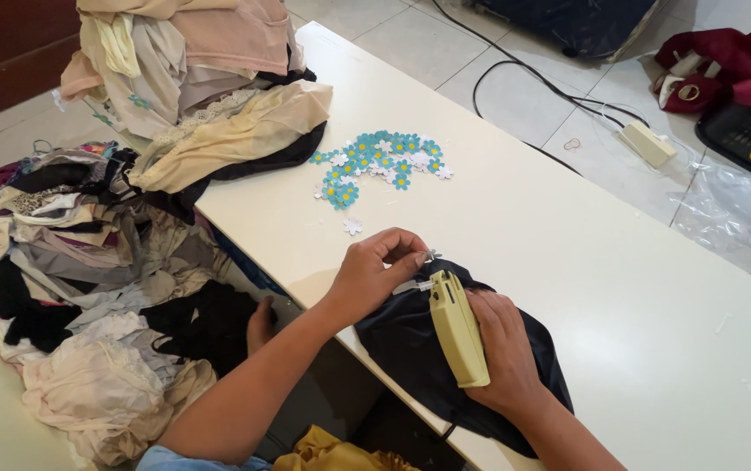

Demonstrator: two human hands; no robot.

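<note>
My right hand [499, 349] grips a pale yellow tagging gun [457, 327] that lies over a dark navy garment [397, 340] at the near edge of the white table [567, 235]. My left hand [377, 272] pinches something small at the gun's metal tip, right above the garment; what it pinches is too small to tell. A heap of small blue and white paper flowers [380, 164] sits farther back on the table. One white flower [353, 227] lies alone between the heap and my left hand.
A pile of beige and pink garments [210, 87] rests on the table's far left corner. More mixed clothing [88, 262] is heaped to the left, below the table. On the tiled floor to the right lie black cables, a white power strip [646, 142] and a maroon bag [724, 61].
</note>
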